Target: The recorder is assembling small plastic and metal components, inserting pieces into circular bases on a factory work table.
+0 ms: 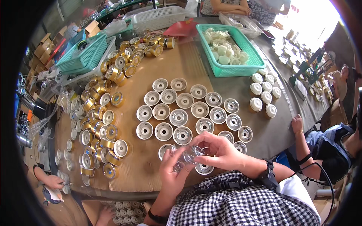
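Note:
Close in front of my checked apron, both hands meet around small clear plastic pieces (184,158), whose exact kind I cannot make out. My left hand (174,171) pinches them from the left between thumb and fingers. From the right, my right hand (218,151) grips them with its fingertips. Just beyond my hands, round white caps with a central hole (182,135) lie in loose rows on the brown board (181,64). Some of these caps have shiny silvery insides. My hands and forearms partly cover the nearest ones.
Gold-rimmed caps (107,116) are heaped along the left. A green basket of white pieces (233,70) stands at the far right, near white-topped jars (266,98). Teal baskets (83,54) are stacked far left. Other people's hands show at right (297,123) and lower left (54,181).

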`<move>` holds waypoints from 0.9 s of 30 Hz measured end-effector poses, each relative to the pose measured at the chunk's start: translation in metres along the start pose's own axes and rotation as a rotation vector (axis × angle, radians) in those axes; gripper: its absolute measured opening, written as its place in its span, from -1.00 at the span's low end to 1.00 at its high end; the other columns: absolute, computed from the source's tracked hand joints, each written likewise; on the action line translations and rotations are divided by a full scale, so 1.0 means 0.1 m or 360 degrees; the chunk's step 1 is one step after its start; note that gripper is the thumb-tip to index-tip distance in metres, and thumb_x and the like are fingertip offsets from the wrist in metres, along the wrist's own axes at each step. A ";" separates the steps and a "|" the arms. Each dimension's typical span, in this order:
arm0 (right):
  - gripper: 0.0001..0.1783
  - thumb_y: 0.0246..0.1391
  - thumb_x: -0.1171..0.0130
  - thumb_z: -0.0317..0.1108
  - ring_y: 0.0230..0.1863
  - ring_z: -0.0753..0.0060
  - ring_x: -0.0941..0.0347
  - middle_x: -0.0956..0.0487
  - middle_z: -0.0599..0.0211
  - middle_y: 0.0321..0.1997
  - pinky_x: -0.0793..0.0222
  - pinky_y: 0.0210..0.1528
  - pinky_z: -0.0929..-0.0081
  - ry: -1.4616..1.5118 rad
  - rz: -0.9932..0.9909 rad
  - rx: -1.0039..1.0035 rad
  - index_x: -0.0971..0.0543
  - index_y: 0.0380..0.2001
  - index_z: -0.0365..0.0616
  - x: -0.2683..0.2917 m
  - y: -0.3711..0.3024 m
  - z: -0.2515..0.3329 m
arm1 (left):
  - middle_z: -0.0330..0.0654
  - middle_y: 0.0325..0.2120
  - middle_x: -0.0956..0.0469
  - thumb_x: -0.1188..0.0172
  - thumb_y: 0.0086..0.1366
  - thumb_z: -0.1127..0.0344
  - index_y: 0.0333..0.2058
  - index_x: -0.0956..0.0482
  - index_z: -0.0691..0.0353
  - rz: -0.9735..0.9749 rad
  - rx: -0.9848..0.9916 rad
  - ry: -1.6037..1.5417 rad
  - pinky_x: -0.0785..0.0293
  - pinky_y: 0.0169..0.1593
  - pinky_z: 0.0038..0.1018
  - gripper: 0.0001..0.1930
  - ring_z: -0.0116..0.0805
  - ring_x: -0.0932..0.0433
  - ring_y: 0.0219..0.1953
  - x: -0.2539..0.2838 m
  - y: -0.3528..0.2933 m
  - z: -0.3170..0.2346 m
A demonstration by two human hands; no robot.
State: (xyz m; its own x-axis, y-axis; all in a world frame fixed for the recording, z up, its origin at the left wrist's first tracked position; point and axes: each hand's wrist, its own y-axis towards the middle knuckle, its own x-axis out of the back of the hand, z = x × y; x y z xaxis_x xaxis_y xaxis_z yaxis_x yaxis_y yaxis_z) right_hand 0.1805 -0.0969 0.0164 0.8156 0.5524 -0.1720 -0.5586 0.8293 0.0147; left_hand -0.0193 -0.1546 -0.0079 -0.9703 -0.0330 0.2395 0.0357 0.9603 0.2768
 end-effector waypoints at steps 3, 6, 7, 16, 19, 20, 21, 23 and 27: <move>-0.52 0.10 -0.41 -0.44 0.05 0.55 -0.50 -0.54 0.32 -0.03 -0.58 -0.04 0.50 -0.0055 0.0086 -0.0059 -0.56 0.11 -0.13 0.04 -0.01 0.06 | -0.08 -0.18 -0.58 -0.46 0.15 0.35 0.07 -0.57 0.35 -0.0053 -0.0039 0.0155 -0.48 -0.19 -0.47 -0.49 -0.36 -0.54 -0.22 0.02 -0.05 -0.11; -0.53 -0.02 -0.49 -0.42 0.00 0.42 -0.54 -0.59 0.29 -0.04 -0.56 -0.04 0.44 -0.0683 0.0279 0.0041 -0.63 0.01 -0.12 0.04 -0.04 0.35 | -0.12 -0.18 -0.59 -0.42 0.21 0.36 0.12 -0.52 0.32 0.0102 0.0132 0.0025 -0.47 -0.22 -0.50 -0.49 -0.42 -0.54 -0.24 0.14 -0.23 -0.06; -0.53 -0.02 -0.49 -0.42 0.00 0.42 -0.54 -0.59 0.29 -0.04 -0.56 -0.04 0.44 -0.0681 0.0285 0.0037 -0.63 0.01 -0.12 0.04 -0.04 0.39 | -0.16 -0.17 -0.58 -0.35 0.30 0.31 0.15 -0.49 0.32 0.0323 0.0575 -0.0455 -0.47 -0.22 -0.52 -0.52 -0.45 -0.54 -0.23 0.19 -0.31 -0.03; -0.68 0.10 -0.22 -0.37 -0.03 0.18 -0.54 -0.57 0.28 0.00 -0.61 -0.11 0.34 -0.1297 0.0852 0.1211 -0.63 -0.07 -0.21 -0.23 -0.13 0.70 | -0.30 -0.17 -0.58 -0.11 0.48 0.01 0.12 -0.44 0.34 0.0490 0.1662 -0.1639 -0.50 -0.17 -0.58 -0.51 -0.56 -0.55 -0.23 0.43 -0.50 -0.38; -0.70 0.10 -0.22 -0.36 -0.02 0.19 -0.54 -0.55 0.28 0.02 -0.61 -0.12 0.34 -0.1414 0.0833 0.1237 -0.63 -0.08 -0.17 -0.25 -0.10 0.73 | -0.30 -0.18 -0.56 -0.12 0.47 0.00 0.10 -0.44 0.35 0.0625 0.1495 -0.1765 -0.48 -0.18 -0.59 -0.51 -0.57 -0.53 -0.25 0.51 -0.44 -0.31; -0.71 0.10 -0.22 -0.37 -0.01 0.20 -0.54 -0.54 0.28 0.02 -0.61 -0.12 0.33 -0.1437 0.0823 0.1191 -0.63 -0.09 -0.14 -0.24 -0.08 0.74 | -0.30 -0.18 -0.56 -0.12 0.47 0.00 0.10 -0.44 0.35 0.0615 0.1498 -0.1765 -0.48 -0.18 -0.59 -0.51 -0.57 -0.53 -0.25 0.51 -0.45 -0.32; -0.71 0.10 -0.22 -0.37 -0.01 0.20 -0.54 -0.54 0.28 0.02 -0.61 -0.12 0.33 -0.1429 0.0829 0.1191 -0.63 -0.09 -0.14 -0.21 -0.06 0.73 | -0.29 -0.18 -0.55 -0.17 0.45 0.04 0.09 -0.45 0.34 0.0560 0.1474 -0.1799 -0.47 -0.18 -0.58 -0.52 -0.56 -0.52 -0.25 0.51 -0.46 -0.35; -0.70 0.07 -0.26 -0.47 0.01 0.17 -0.54 -0.54 0.25 0.03 -0.61 -0.10 0.31 -0.1307 0.0864 0.0899 -0.62 -0.08 -0.13 -0.14 -0.02 0.64 | -0.29 -0.18 -0.54 -0.23 0.42 0.07 0.09 -0.45 0.33 0.0494 0.1453 -0.1833 -0.46 -0.18 -0.58 -0.54 -0.56 -0.51 -0.26 0.46 -0.43 -0.42; -0.32 -0.08 -0.25 -0.57 -0.02 0.27 -0.58 -0.51 0.22 0.10 -0.57 -0.05 0.36 -0.0848 0.0420 0.0280 -0.45 0.21 -0.12 -0.14 0.04 0.43 | -0.16 -0.17 -0.52 -0.44 0.23 0.27 -0.01 -0.51 0.32 0.0176 0.0768 -0.0819 -0.46 -0.11 -0.51 -0.57 -0.38 -0.51 -0.19 0.39 -0.40 -0.25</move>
State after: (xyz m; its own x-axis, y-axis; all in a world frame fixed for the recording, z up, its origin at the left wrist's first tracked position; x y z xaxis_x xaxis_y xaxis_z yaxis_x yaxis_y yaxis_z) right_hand 0.1736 -0.0975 0.0609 0.6419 0.6691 0.3745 -0.7555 0.6355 0.1595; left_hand -0.0530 -0.2017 0.0132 -0.9611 0.0926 -0.2601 0.1461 0.9699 -0.1948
